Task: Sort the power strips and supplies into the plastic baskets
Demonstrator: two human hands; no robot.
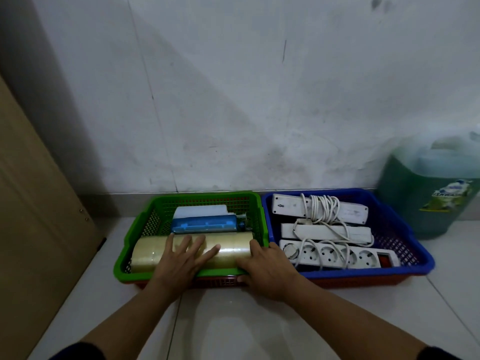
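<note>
A green plastic basket [135,229] stands on the floor against the wall. In it lie a long stack of clear tape rolls [148,252], a blue tube-shaped package [205,224] and a white block [200,211]. My left hand [179,261] rests flat on the tape rolls, fingers spread. My right hand [262,268] grips the right end of the tape stack at the basket's front rim. To the right, a blue basket [405,235] holds three white power strips [335,253] with coiled white cords [322,206].
Red baskets [363,279] show under the green and blue ones. A large green jug of liquid [428,193] stands at the right by the wall. A tan wooden panel [33,216] stands at the left. The floor is white tile [233,320].
</note>
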